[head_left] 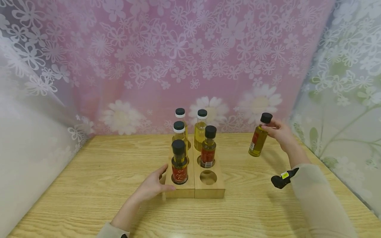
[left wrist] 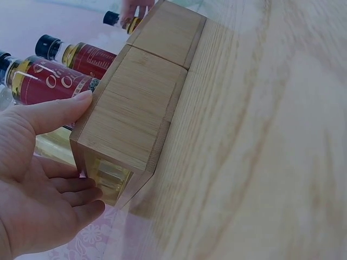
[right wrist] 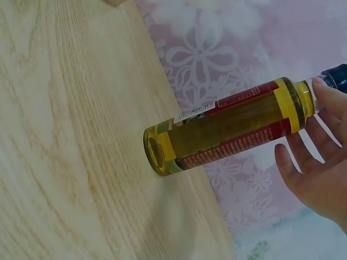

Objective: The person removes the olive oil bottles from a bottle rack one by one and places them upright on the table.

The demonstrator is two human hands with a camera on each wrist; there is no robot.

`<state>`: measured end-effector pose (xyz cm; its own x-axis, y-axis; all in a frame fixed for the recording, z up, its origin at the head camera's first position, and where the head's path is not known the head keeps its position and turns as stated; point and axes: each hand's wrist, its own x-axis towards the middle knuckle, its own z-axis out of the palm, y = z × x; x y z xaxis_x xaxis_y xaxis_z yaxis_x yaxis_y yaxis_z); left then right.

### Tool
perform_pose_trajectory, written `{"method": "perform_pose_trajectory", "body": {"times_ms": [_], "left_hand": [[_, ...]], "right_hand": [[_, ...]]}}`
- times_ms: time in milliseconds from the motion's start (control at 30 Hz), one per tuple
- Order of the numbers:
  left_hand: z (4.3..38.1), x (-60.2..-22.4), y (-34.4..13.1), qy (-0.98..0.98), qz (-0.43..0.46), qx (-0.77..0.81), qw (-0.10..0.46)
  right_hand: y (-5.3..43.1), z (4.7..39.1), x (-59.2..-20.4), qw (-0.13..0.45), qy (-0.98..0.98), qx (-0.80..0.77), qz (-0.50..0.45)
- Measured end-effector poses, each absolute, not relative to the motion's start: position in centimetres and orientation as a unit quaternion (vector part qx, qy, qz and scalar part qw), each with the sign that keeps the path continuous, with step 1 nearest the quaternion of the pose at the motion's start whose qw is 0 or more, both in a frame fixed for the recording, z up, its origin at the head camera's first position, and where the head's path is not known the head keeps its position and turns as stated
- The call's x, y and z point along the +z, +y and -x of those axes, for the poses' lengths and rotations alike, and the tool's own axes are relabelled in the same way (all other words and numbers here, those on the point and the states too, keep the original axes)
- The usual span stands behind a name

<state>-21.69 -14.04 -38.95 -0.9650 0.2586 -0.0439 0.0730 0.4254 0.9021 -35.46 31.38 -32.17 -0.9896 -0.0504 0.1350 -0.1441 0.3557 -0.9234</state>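
My right hand pinches the neck of an olive oil bottle at the right of the table. This bottle has a black cap and a red label, leans slightly, and its base is close over the tabletop in the right wrist view. My left hand holds the left front corner of a wooden bottle rack, thumb on the front edge and fingers at the side. A red-labelled olive oil bottle stands in that rack's front hole, beside the thumb. Another red-labelled bottle stands in the adjoining rack.
Behind the red-labelled bottles stand oil bottles with dark green caps and white collars, one of them at the back right. A round hole is at the front right. Floral curtains border the table.
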Motion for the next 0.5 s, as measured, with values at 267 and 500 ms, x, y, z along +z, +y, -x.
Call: {"method": "perform_pose_trajectory", "body": {"times_ms": [267,500], "left_hand": [[21.9,-39.1,-14.0,0.842,-0.104,0.524,0.082],[21.7,-39.0,-14.0,0.841,-0.101,0.525,0.087]], "right_hand": [[32.1,34.8,-32.5,0.045,-0.829,0.553,-0.067],[33.2,33.6,-32.5,0.060,-0.809,0.581,-0.061]]}}
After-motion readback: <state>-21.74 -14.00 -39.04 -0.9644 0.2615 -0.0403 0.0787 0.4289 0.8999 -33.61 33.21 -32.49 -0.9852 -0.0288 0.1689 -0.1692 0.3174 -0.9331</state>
